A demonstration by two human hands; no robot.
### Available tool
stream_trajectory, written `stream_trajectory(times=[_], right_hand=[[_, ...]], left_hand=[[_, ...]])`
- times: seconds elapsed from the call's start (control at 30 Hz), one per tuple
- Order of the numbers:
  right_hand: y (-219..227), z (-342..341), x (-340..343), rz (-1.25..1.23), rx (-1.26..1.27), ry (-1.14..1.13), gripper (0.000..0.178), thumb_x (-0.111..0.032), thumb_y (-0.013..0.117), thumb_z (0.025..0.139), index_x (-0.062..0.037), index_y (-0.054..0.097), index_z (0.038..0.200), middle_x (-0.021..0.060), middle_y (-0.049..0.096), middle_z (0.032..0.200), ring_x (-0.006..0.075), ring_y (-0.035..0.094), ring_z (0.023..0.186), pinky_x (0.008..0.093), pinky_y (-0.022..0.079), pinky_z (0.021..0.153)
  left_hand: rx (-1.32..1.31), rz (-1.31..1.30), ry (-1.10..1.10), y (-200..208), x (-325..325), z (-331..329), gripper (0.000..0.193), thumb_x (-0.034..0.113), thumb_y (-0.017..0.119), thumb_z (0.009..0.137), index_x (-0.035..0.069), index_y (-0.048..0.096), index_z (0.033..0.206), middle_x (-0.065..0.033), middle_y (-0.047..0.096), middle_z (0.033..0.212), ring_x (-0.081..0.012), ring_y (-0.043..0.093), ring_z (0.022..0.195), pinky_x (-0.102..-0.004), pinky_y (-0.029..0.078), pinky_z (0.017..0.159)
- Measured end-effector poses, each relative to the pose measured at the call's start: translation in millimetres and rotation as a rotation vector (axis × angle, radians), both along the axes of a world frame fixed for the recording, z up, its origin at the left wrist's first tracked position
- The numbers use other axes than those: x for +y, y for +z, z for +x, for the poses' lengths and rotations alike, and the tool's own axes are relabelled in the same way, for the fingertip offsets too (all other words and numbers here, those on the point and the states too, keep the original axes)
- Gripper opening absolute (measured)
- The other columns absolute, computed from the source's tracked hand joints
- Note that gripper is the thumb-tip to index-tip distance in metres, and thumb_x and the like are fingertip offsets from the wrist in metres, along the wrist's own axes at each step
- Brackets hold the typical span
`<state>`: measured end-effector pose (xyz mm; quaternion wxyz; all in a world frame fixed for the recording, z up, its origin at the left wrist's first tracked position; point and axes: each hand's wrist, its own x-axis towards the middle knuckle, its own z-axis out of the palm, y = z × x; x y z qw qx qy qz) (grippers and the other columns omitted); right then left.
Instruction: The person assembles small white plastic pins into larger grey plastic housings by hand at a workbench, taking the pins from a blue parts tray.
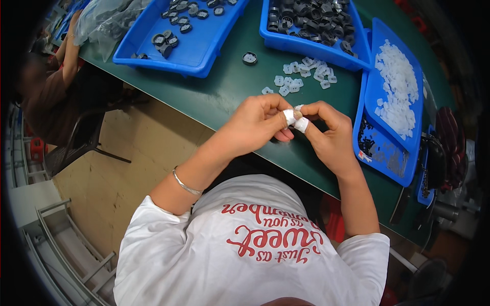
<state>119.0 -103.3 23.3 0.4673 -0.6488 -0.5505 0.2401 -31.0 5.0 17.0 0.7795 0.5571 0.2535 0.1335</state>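
My left hand (pixel 253 124) and my right hand (pixel 329 133) meet at the table's near edge, fingertips pinched together. White tape wraps both thumbs. A small white plastic piece (pixel 299 107) peeks out at the tip of my right index finger. Whatever my left fingers grip is mostly covered by them; only a dark bit shows below the thumbs. Just beyond my hands lie several loose white plastic pieces (pixel 289 85) on the green table (pixel 204 109). A round black cap with a pale insert (pixel 249 58) sits apart from them, farther left.
Far left, a blue tray (pixel 204 43) holds black caps; another blue bin (pixel 319 50) is heaped with black parts. At right, a blue tray (pixel 380 97) carries white pieces, over a tray (pixel 403 176) of tiny black parts. A co-worker (pixel 48 97) sits at left beside a plastic bag (pixel 109 25).
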Motion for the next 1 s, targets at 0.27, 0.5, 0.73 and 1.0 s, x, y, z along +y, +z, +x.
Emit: stream_trajectory(times=[0.27, 0.5, 0.73, 1.0], right_hand=[[28.3, 7.9, -6.7, -0.017, 0.08, -0.115, 0.015, -0.004, 0.066, 0.084, 0.0017, 0.063, 0.098, 0.0085, 0.064, 0.091, 0.0146, 0.062, 0.079, 0.0273, 0.05, 0.072], [49.9, 34.7, 7.1, -0.154, -0.062, -0.191, 0.015, -0.008, 0.061, 0.088, 0.0012, 0.065, 0.1, 0.01, 0.064, 0.09, 0.0175, 0.06, 0.073, 0.0283, 0.048, 0.067], [13.9, 66.8, 34.5, -0.115, -0.81, -0.176, 0.028, -0.001, 0.056, 0.081, -0.0022, 0.061, 0.108, 0.0122, 0.061, 0.103, 0.0313, 0.058, 0.091, 0.0393, 0.049, 0.079], [-0.7, 63.6, 34.1, 0.005, -0.903, -0.168, 0.033, 0.003, 0.059, 0.071, -0.0033, 0.06, 0.104, 0.0128, 0.058, 0.104, 0.033, 0.054, 0.094, 0.0418, 0.048, 0.08]], left_hand=[[0.235, 1.054, 0.294, -10.8, 57.6, -20.4, 0.015, 0.01, 0.058, 0.091, -0.001, 0.062, 0.101, -0.0095, 0.063, 0.09, -0.0214, 0.062, 0.082, -0.0307, 0.05, 0.073], [0.285, 1.449, 0.456, -15.2, 51.7, -10.8, 0.023, 0.002, 0.059, 0.085, -0.002, 0.06, 0.107, -0.0154, 0.059, 0.105, -0.0341, 0.057, 0.096, -0.0394, 0.047, 0.082], [-0.064, 1.556, 0.317, 22.4, 45.0, 36.3, 0.025, 0.001, 0.063, 0.08, -0.002, 0.061, 0.105, -0.0142, 0.06, 0.106, -0.033, 0.058, 0.097, -0.0398, 0.048, 0.082], [0.349, 1.397, -0.047, 27.2, 100.0, 154.4, 0.026, 0.011, 0.06, 0.076, 0.005, 0.07, 0.099, -0.0213, 0.067, 0.097, -0.0364, 0.063, 0.096, -0.0448, 0.049, 0.087]])
